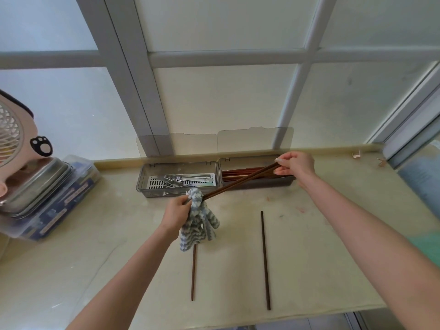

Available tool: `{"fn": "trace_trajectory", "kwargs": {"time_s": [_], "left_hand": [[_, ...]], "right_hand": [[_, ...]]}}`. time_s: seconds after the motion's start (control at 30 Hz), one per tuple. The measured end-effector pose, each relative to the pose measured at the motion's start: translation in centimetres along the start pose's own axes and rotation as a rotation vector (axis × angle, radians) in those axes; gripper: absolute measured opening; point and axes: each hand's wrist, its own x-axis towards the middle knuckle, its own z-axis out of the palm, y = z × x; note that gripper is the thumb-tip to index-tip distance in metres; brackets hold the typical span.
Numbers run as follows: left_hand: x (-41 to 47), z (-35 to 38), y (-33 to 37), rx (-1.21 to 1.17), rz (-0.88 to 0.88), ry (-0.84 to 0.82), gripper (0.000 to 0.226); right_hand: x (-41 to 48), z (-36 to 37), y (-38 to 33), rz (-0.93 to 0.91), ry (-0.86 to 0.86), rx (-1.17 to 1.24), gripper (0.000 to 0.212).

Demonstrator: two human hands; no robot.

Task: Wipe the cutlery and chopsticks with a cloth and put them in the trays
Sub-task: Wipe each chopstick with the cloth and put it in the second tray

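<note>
Chopsticks [240, 183] slim, dark brown | right hand [295, 166] pinches them | left hand [176, 213] grips striped cloth [198, 222]

View from above of a pale stone surface [321, 258] beneath a frosted window. The right grip [295, 166] pinches one end of a pair of brown chopsticks [240, 182], held slanting above two clear trays. The left grip [176, 210] clutches a grey-and-white cloth [197, 222] bunched round the pair's other end, and the rest of the cloth hangs down. The left tray [142, 177] holds metal forks [176, 181]. The right tray [289, 183], just beside it, holds more chopsticks [238, 172]. Nearer the person, two single chopsticks lie well apart: the left chopstick [193, 275], its top hidden behind the cloth, and the right chopstick [265, 260]. A pink fan [12, 134] stands at far left.
</note>
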Motion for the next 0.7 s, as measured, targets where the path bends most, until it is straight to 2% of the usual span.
{"fn": "trace_trajectory", "kwargs": {"time_s": [0.1,0.17,0.33,0.47,0.7], "left_hand": [[0.1,-0.6,-0.5,-0.004,-0.035,0.057,0.026],[-0.2,-0.8,-0.9,-0.001,-0.043,0.034,0.026],[-0.9,-0.1,-0.7,-0.021,-0.059,0.019,0.027],[-1.2,-0.1,-0.8,-0.019,-0.072,0.010,0.027],[-1.8,0.0,0.0,-0.027,-0.066,-0.015,0.025]], "right_hand": [[1.9,-1.9,0.9,0.107,0.206,0.108,0.005],[2.9,-2.9,2.0,0.146,0.297,0.127,0.006],[5.2,-4.1,4.8,0.168,0.421,0.114,0.025],[7.0,-4.0,6.0,0.210,0.393,0.023,0.011],[8.8,-2.5,7.0,0.182,0.237,-0.032,0.007]]}}
